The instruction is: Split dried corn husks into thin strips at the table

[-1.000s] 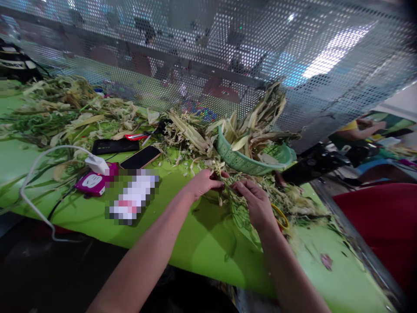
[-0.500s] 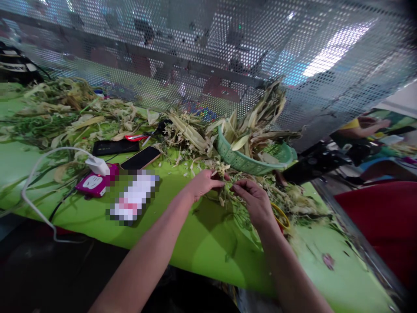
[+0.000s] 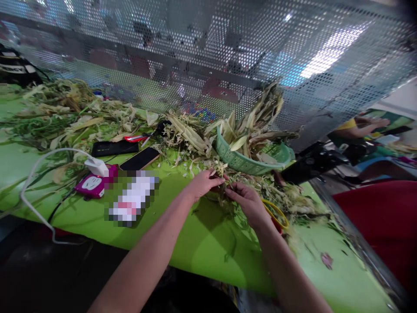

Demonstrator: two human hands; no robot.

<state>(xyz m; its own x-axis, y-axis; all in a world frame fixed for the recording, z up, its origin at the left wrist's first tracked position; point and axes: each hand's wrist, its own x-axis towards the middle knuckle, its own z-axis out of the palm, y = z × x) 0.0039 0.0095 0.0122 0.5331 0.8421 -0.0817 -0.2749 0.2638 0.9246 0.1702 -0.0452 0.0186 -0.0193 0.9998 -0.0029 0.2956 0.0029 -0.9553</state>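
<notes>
My left hand (image 3: 203,183) and my right hand (image 3: 248,203) meet over a small clump of pale leaf strips and green stems (image 3: 224,187) on the green table (image 3: 208,243). Both hands are closed in a pinch on this plant material, fingertips almost touching. Just behind them stands a teal basket (image 3: 247,163) heaped with dry husk-like leaves. A yellow ring-shaped object (image 3: 279,213) lies under my right wrist, partly hidden.
Loose husks and stems (image 3: 71,113) cover the far left of the table. Two phones (image 3: 140,158), a pink power strip with white plug and cable (image 3: 93,182), and red-handled scissors (image 3: 137,137) lie left. A perforated metal screen (image 3: 208,56) backs the table. Another person's arm (image 3: 371,126) shows at right.
My right hand has slid a little left and toward me, closing in on the left hand. The left hand has stayed nearly in place on the clump.
</notes>
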